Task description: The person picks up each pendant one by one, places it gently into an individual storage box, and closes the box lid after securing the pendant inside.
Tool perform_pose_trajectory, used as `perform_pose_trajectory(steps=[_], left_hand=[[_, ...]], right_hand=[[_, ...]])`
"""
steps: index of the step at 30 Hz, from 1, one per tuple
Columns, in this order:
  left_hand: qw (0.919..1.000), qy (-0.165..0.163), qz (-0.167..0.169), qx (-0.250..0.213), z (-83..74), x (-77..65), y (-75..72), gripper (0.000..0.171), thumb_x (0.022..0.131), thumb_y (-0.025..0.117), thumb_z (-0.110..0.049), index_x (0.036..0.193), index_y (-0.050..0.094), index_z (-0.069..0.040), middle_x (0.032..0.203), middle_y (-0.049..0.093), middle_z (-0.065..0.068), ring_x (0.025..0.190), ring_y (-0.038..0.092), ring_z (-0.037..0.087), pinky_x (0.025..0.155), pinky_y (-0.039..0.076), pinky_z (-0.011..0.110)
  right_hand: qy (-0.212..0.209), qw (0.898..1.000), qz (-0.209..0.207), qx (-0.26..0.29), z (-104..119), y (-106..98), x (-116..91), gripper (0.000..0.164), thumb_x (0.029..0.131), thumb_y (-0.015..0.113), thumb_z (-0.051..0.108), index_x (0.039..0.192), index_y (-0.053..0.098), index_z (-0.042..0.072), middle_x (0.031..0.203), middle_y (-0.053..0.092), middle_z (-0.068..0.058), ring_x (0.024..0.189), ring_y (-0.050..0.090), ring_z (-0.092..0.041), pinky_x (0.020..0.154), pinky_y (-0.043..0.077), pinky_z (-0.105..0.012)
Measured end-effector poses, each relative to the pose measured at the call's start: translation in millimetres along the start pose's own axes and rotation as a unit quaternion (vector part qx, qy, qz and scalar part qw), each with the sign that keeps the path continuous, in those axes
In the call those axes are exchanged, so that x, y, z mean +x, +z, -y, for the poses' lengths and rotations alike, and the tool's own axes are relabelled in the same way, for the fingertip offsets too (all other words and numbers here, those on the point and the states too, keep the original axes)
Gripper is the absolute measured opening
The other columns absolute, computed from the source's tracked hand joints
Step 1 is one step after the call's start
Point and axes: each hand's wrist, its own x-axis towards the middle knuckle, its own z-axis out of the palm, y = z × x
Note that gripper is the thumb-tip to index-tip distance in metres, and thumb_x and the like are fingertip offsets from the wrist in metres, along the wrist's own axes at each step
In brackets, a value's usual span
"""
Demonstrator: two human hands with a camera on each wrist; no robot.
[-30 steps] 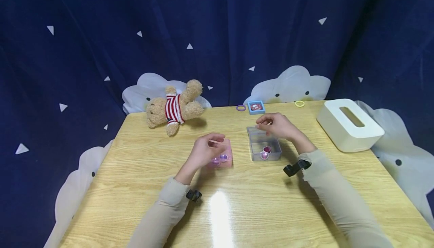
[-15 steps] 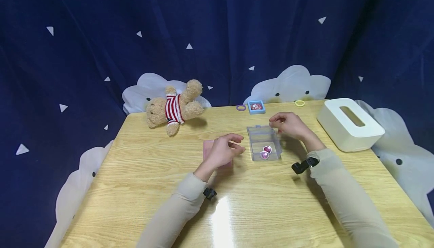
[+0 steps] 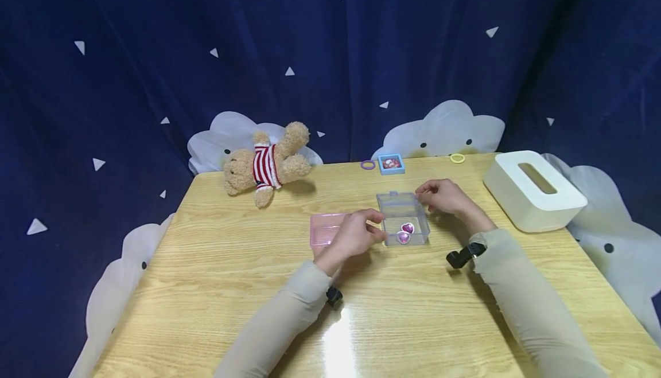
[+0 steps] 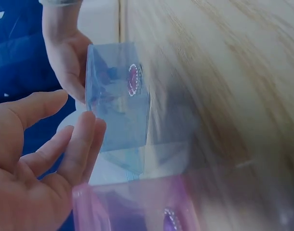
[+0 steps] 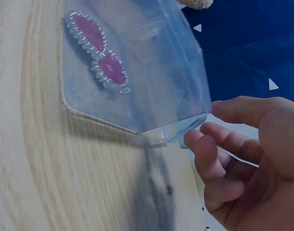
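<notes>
A clear, bluish plastic box point(image 3: 393, 224) stands on the table with its hinged lid point(image 3: 396, 201) raised at the back. Two pink heart-shaped gems with beaded rims, a darker one point(image 3: 408, 228) and a lighter one point(image 3: 404, 238), lie inside. My right hand point(image 3: 445, 195) pinches a corner of the box's lid between thumb and fingers in the right wrist view. Fingers loosely extended, my left hand point(image 3: 356, 233) is at the box's left side, holding nothing. Beneath that hand is a pink see-through box point(image 3: 322, 230), partly hidden; a purple beaded gem point(image 4: 170, 221) shows through it.
A teddy bear point(image 3: 265, 166) in a striped top lies at the back left. Behind the clear box are a purple ring point(image 3: 368, 165), a blue-framed square point(image 3: 391, 164) and a yellow ring point(image 3: 457, 159). A white tissue box point(image 3: 534, 191) stands at the right.
My left hand has moved right, from over the pink box to the clear box's left side. My right hand has shifted right from above the clear box to its lid's right side.
</notes>
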Motion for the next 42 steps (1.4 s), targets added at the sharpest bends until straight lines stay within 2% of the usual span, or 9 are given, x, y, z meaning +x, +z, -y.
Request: perform_pose_trajectory(steps=[8, 13, 22, 28, 33, 38, 42], left_hand=[[0.9981, 0.001, 0.000, 0.062, -2.8, 4.5, 5.7, 0.039, 0.084, 0.079, -0.013, 0.121, 0.069, -0.007, 0.120, 0.072, 0.009, 0.091, 0.075, 0.014, 0.071, 0.056, 0.014], [0.9973, 0.000, -0.005, 0.073, -3.8, 5.8, 7.0, 0.039, 0.083, 0.080, -0.014, 0.120, 0.070, -0.007, 0.118, 0.073, 0.009, 0.090, 0.075, 0.014, 0.073, 0.056, 0.015], [0.9956, -0.029, 0.000, 0.090, -4.6, 7.9, 10.2, 0.037, 0.085, 0.079, -0.018, 0.120, 0.071, -0.011, 0.117, 0.073, 0.009, 0.089, 0.074, 0.015, 0.077, 0.057, 0.021], [0.9936, -0.029, 0.001, 0.110, -5.1, 9.0, 11.7, 0.033, 0.087, 0.077, -0.019, 0.118, 0.072, -0.012, 0.114, 0.075, 0.006, 0.087, 0.073, 0.013, 0.080, 0.056, 0.020], [0.9927, -0.030, -0.002, 0.117, -5.6, 9.7, 12.5, 0.031, 0.087, 0.077, -0.019, 0.117, 0.072, -0.013, 0.114, 0.075, 0.004, 0.087, 0.072, 0.012, 0.081, 0.055, 0.020], [0.9925, -0.035, -0.002, 0.117, -7.3, 9.9, 13.1, 0.032, 0.087, 0.077, -0.019, 0.118, 0.072, -0.012, 0.115, 0.074, 0.005, 0.088, 0.072, 0.014, 0.083, 0.056, 0.023], [0.9929, -0.048, -0.002, 0.109, -8.4, 9.4, 13.7, 0.032, 0.087, 0.077, -0.019, 0.119, 0.071, -0.013, 0.116, 0.074, 0.005, 0.093, 0.071, 0.017, 0.084, 0.056, 0.025]], right_hand=[[0.002, 1.000, 0.011, 0.007, -2, 4, 1, 0.033, 0.097, 0.062, 0.024, 0.121, 0.066, 0.001, 0.093, 0.068, -0.011, 0.071, 0.064, -0.022, 0.064, 0.055, -0.034], [0.003, 1.000, 0.014, 0.011, -3, 3, 2, 0.033, 0.098, 0.061, 0.022, 0.122, 0.065, 0.000, 0.092, 0.069, -0.012, 0.070, 0.064, -0.023, 0.063, 0.055, -0.035], [0.009, 1.000, 0.016, 0.022, -2, 3, 2, 0.033, 0.097, 0.061, 0.020, 0.124, 0.063, 0.001, 0.081, 0.066, -0.006, 0.069, 0.063, -0.024, 0.061, 0.052, -0.035], [-0.001, 1.000, -0.005, 0.026, -1, 4, 1, 0.041, 0.095, 0.059, 0.014, 0.134, 0.055, 0.002, 0.096, 0.070, -0.017, 0.070, 0.064, -0.019, 0.066, 0.054, -0.035], [-0.003, 0.999, -0.013, 0.030, 0, 4, 1, 0.048, 0.097, 0.059, 0.014, 0.142, 0.049, 0.000, 0.108, 0.068, -0.021, 0.072, 0.065, -0.017, 0.070, 0.058, -0.036], [0.003, 0.998, -0.013, 0.054, 0, 3, 1, 0.043, 0.098, 0.060, 0.013, 0.138, 0.053, -0.002, 0.107, 0.062, -0.017, 0.078, 0.064, -0.016, 0.073, 0.061, -0.033], [0.003, 0.998, -0.017, 0.066, 0, 1, 1, 0.034, 0.099, 0.059, 0.015, 0.129, 0.059, -0.001, 0.107, 0.059, -0.015, 0.084, 0.063, -0.018, 0.076, 0.061, -0.032]])
